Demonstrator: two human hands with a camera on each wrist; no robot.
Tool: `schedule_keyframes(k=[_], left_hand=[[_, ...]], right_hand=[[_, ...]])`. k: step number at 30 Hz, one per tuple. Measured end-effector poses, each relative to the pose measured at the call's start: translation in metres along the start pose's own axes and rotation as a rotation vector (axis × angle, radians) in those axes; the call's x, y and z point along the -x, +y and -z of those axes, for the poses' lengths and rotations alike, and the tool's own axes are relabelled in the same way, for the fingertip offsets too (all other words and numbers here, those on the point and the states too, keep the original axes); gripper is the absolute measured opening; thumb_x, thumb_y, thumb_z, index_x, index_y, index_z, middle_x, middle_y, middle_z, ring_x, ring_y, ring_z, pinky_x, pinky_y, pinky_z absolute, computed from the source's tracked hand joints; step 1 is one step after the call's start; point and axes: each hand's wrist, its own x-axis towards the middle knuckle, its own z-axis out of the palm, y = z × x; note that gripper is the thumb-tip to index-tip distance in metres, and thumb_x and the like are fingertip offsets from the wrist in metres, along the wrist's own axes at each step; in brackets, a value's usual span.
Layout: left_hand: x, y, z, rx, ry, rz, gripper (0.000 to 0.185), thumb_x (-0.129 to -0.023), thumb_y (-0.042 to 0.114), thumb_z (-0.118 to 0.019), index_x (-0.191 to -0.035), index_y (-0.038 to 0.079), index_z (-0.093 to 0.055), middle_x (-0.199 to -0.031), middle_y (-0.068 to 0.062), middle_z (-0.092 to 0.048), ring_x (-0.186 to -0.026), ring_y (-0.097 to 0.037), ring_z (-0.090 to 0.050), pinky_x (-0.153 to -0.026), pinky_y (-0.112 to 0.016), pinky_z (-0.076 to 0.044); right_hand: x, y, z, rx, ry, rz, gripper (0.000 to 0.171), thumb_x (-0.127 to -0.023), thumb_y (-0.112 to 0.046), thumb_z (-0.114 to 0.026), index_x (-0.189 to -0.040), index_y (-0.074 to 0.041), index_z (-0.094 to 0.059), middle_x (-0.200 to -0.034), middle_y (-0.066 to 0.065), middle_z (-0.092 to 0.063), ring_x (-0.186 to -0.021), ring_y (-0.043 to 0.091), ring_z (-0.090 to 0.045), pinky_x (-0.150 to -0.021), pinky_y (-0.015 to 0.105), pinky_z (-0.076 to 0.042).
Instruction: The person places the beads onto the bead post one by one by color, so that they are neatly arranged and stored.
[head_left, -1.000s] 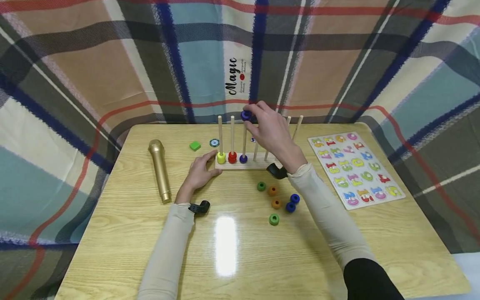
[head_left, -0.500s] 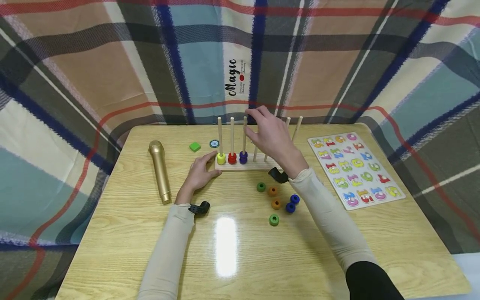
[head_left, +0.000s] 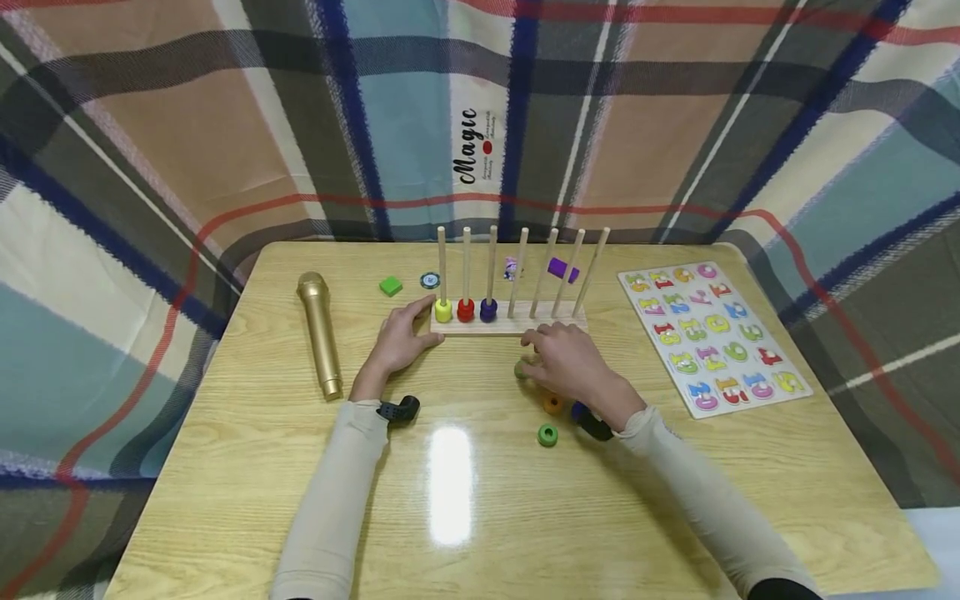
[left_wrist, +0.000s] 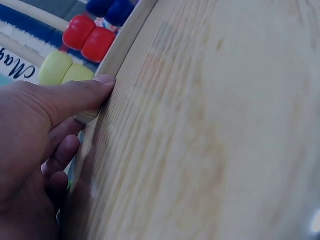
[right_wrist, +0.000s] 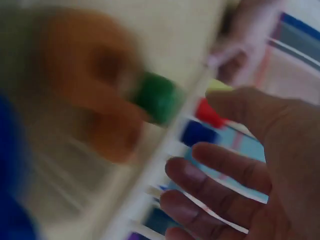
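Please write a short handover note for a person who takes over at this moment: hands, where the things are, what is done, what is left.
Left hand: fingers press the left end of the peg rack.
Right hand: open, holds nothing, low over the loose rings in front of the rack, nearest a green ring.
Done: yellow ring, red ring and purple ring sit on the first three pegs from the left.
Left: four pegs are bare; orange ring and another green ring lie on the table, others are partly hidden by the hand.

a play corner at home, we reckon

we see a wooden table (head_left: 225, 500) with toys, a number puzzle (head_left: 712, 337), plaid cloth (head_left: 150, 125) draped behind.
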Motion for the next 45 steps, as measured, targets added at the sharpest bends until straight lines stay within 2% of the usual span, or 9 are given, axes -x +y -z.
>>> schedule_keyframes(k=[3,8,12,16,22,26,32,37,45], left_hand=[[0.000,-0.001,0.000,0.009,-0.005,0.009,0.077,-0.098,0.018,-0.079,-0.165,0.011,-0.042,-0.159,-0.027,-0.051,-0.146,-0.045,-0.042,-0.123,-0.062,-0.026],[0.001,-0.002,-0.003,0.024,-0.011,0.014,0.077,-0.098,0.018,-0.079,-0.165,0.011,-0.042,-0.158,-0.026,-0.051,-0.145,-0.044,-0.042,-0.123,-0.061,-0.026],[0.002,-0.003,-0.003,0.025,-0.014,0.023,0.076,-0.099,0.019,-0.077,-0.166,0.011,-0.041,-0.160,-0.025,-0.050,-0.146,-0.044,-0.041,-0.123,-0.061,-0.024],[0.003,-0.003,-0.003,0.025,-0.015,0.024,0.076,-0.100,0.020,-0.077,-0.166,0.011,-0.041,-0.159,-0.025,-0.050,-0.146,-0.044,-0.041,-0.124,-0.061,-0.023],[0.002,-0.005,0.000,0.014,-0.005,0.024,0.076,-0.099,0.021,-0.077,-0.166,0.013,-0.042,-0.159,-0.025,-0.051,-0.145,-0.043,-0.042,-0.123,-0.061,-0.026],[0.002,-0.005,0.000,0.018,-0.007,0.025,0.076,-0.099,0.020,-0.077,-0.166,0.012,-0.041,-0.159,-0.025,-0.051,-0.146,-0.044,-0.041,-0.123,-0.061,-0.024],[0.003,-0.002,-0.001,0.015,-0.016,0.026,0.076,-0.099,0.020,-0.077,-0.166,0.012,-0.042,-0.159,-0.025,-0.052,-0.146,-0.044,-0.041,-0.124,-0.060,-0.022],[0.000,-0.002,-0.001,-0.007,-0.008,0.004,0.076,-0.098,0.019,-0.078,-0.165,0.011,-0.043,-0.157,-0.027,-0.053,-0.148,-0.045,-0.042,-0.125,-0.061,-0.022],[-0.001,0.001,0.002,-0.011,0.001,0.007,0.076,-0.097,0.018,-0.079,-0.164,0.011,-0.044,-0.155,-0.027,-0.055,-0.147,-0.045,-0.043,-0.125,-0.061,-0.021]], right_hand=[[0.005,0.001,-0.013,0.023,-0.065,-0.007,0.034,-0.095,-0.036,-0.081,-0.116,-0.009,-0.077,-0.105,0.008,-0.078,-0.092,0.029,-0.070,-0.085,0.049,-0.058],[0.003,0.001,-0.021,0.006,-0.053,0.008,0.016,-0.095,-0.025,-0.079,-0.104,-0.011,-0.078,-0.099,0.004,-0.078,-0.087,0.026,-0.069,-0.084,0.048,-0.057],[-0.002,-0.003,-0.012,-0.035,-0.027,0.016,0.015,-0.095,-0.021,-0.079,-0.105,-0.010,-0.079,-0.099,0.005,-0.077,-0.090,0.026,-0.072,-0.084,0.047,-0.059],[-0.012,-0.008,0.016,-0.119,0.122,0.010,0.020,-0.093,-0.019,-0.082,-0.110,-0.007,-0.078,-0.103,0.008,-0.076,-0.091,0.027,-0.074,-0.075,0.043,-0.061],[-0.038,-0.009,0.071,-0.185,0.467,0.033,0.026,-0.093,-0.017,-0.082,-0.114,-0.004,-0.076,-0.102,0.011,-0.072,-0.083,0.025,-0.067,-0.066,0.035,-0.053],[-0.053,-0.006,0.091,-0.191,0.584,0.019,0.026,-0.094,-0.016,-0.081,-0.115,-0.002,-0.076,-0.101,0.012,-0.070,-0.080,0.027,-0.064,-0.064,0.035,-0.048],[-0.065,-0.002,0.095,-0.158,0.557,-0.039,0.024,-0.097,-0.018,-0.077,-0.117,-0.004,-0.077,-0.105,0.011,-0.070,-0.078,0.025,-0.062,-0.062,0.035,-0.045],[-0.068,-0.003,0.097,-0.146,0.514,-0.095,0.025,-0.098,-0.019,-0.076,-0.119,-0.005,-0.079,-0.109,0.013,-0.072,-0.077,0.025,-0.062,-0.063,0.038,-0.047],[-0.068,-0.004,0.100,-0.104,0.377,-0.166,0.037,-0.099,-0.026,-0.077,-0.130,-0.006,-0.075,-0.123,0.015,-0.076,-0.103,0.034,-0.069,-0.083,0.048,-0.058]])
